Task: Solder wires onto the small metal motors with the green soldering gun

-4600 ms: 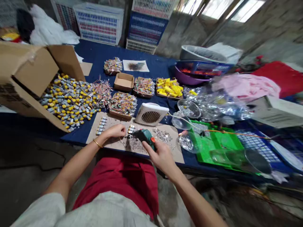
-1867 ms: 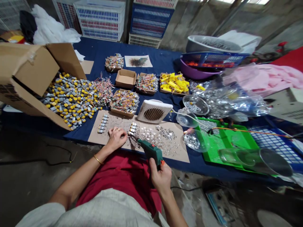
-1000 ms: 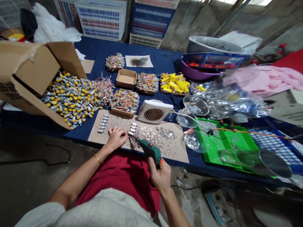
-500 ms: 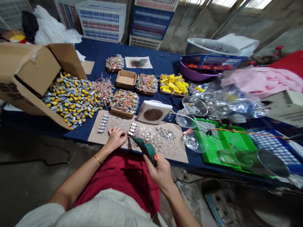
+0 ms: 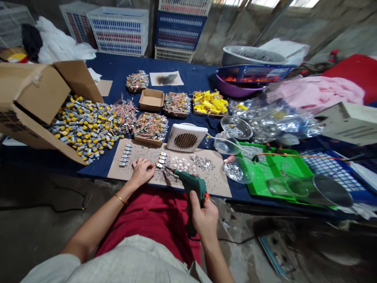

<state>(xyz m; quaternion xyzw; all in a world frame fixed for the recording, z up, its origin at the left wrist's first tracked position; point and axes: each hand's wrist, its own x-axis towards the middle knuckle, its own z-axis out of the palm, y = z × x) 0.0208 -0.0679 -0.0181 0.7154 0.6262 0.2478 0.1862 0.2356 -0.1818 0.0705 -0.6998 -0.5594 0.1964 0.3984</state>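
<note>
My right hand (image 5: 204, 214) grips a green soldering gun (image 5: 193, 182) by its handle, and the thin tip points left toward a short row of small motors (image 5: 161, 158). Just left of that row, my left hand (image 5: 142, 171) rests on the cardboard sheet (image 5: 118, 171) with thumb and fingers curled together. Whatever is between those fingers is too small to make out. Another row of small motors (image 5: 125, 155) lies further left on the sheet. Small metal pieces (image 5: 203, 162) are scattered to the right of the gun's tip.
A tipped cardboard box (image 5: 32, 88) spills a heap of motors (image 5: 85, 125) at left. Behind the sheet stand a white fan (image 5: 187, 137), a box of wired parts (image 5: 151, 127) and a box of yellow parts (image 5: 210, 103). At right lie clear bowls (image 5: 235, 171) and a green tray (image 5: 282, 173).
My right hand has drawn the soldering gun back to the right and turned it more level, its tip away from the motors. My left hand stays about where it was, and the whole view has shifted slightly.
</note>
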